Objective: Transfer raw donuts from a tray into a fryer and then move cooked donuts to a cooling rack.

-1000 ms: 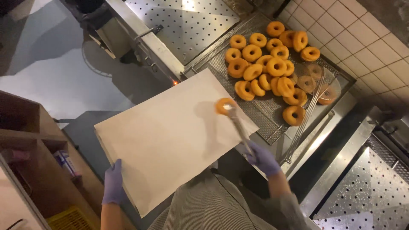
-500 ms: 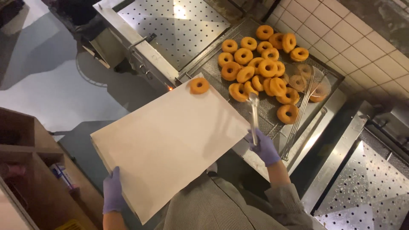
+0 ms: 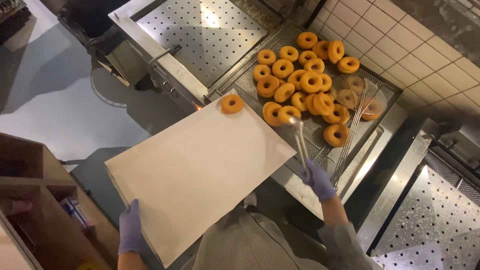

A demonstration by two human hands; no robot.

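So, the left hand [image 3: 131, 227] in a purple glove has its fingers curled around the near corner of the paper-lined tray [image 3: 195, 172], held flat, with one doughnut [image 3: 232, 104] at its far corner. To the right, the right hand [image 3: 318, 181] is closed around tongs [image 3: 301, 145], arm stretched forward, tips at a doughnut on the rack [image 3: 288, 114] straight ahead, just past the tray's right edge.

— What do the doughnuts sit on?

— Most lie heaped on a wire rack [image 3: 320, 131] beside the tiled wall, with a wire skimmer [image 3: 361, 100] laid over a few.

— And the paper-lined tray [image 3: 200, 170]?

— One doughnut [image 3: 232, 104] lies alone at its far corner; the rest is bare paper.
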